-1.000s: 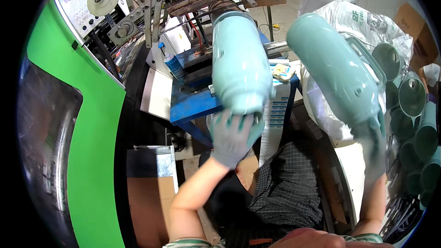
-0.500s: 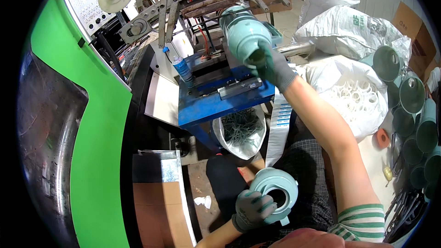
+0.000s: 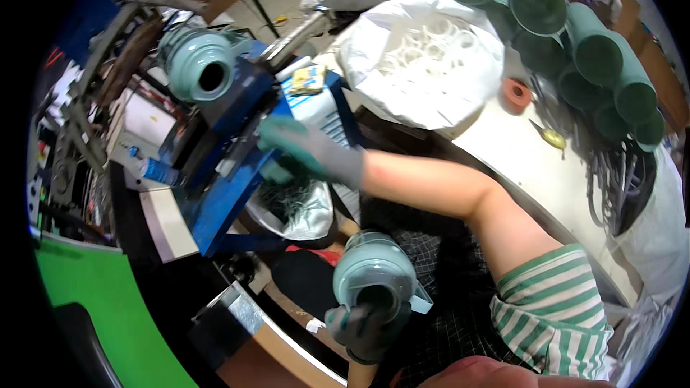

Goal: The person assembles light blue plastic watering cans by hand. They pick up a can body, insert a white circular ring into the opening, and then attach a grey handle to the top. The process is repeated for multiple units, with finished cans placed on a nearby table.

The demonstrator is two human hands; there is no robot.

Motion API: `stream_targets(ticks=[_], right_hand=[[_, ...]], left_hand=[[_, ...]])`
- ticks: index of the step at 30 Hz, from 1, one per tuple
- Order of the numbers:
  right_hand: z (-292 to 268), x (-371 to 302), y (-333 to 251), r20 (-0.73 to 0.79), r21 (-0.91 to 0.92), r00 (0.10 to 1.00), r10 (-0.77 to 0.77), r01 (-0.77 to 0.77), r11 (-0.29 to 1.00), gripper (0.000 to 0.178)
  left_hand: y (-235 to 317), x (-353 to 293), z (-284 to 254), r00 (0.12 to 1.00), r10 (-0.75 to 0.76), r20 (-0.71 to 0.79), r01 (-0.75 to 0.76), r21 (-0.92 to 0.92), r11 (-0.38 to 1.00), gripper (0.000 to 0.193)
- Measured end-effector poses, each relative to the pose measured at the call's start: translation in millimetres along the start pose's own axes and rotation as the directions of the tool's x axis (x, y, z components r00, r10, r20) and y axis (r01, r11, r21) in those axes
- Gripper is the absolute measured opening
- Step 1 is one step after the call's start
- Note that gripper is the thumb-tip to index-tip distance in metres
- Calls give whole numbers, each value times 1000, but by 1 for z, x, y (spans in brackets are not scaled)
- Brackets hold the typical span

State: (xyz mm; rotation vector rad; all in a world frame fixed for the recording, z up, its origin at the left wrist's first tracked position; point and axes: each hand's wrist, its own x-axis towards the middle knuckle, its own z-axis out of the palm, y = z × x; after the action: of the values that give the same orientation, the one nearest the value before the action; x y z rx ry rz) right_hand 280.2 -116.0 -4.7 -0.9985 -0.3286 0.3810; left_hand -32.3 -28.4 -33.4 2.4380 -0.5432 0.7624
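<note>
A pale teal plastic container (image 3: 198,65) sits on its side on the machine's fixture, its open mouth facing me. My right hand (image 3: 305,152), in a grey-green glove, reaches across and rests on the blue machine bed (image 3: 223,194) just below and to the right of that container, fingers apart and holding nothing. My left hand (image 3: 365,329), in a dark glove, grips a second teal container (image 3: 374,273) from below, low over my lap, with its mouth towards me.
A white sack of white rings (image 3: 431,65) lies at the back right, beside stacked dark green cups (image 3: 604,65) and an orange tape roll (image 3: 516,95). A clear bag of wire pieces (image 3: 295,205) hangs under the bed. A green machine panel (image 3: 108,302) stands at the left.
My right hand has let go of the container on the fixture and dropped to the blue bed. My left hand still holds the second container low by my lap.
</note>
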Motion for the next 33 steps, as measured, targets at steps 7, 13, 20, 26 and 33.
stream_targets(ticks=[7,13,20,26,33], right_hand=[[-213,-231,-59,-533,-736,646,-546,-35,677,32],[-391,-386,-159,-318,-620,248,-915,-784,3,47],[-451,-432,-159,-792,-258,61,-607,-935,242,70],[-399,-468,-116,-730,-541,221,-647,-764,350,24],[-352,-482,-104,-517,-576,137,-845,-786,224,25]], left_hand=[[-3,19,8,996,84,38,-85,40,996,43],[-10,29,30,988,150,-27,-150,-9,989,42],[4,38,33,974,203,105,-208,40,977,38],[7,35,35,983,162,86,-170,93,981,33],[-5,29,31,976,160,147,-167,41,985,29]])
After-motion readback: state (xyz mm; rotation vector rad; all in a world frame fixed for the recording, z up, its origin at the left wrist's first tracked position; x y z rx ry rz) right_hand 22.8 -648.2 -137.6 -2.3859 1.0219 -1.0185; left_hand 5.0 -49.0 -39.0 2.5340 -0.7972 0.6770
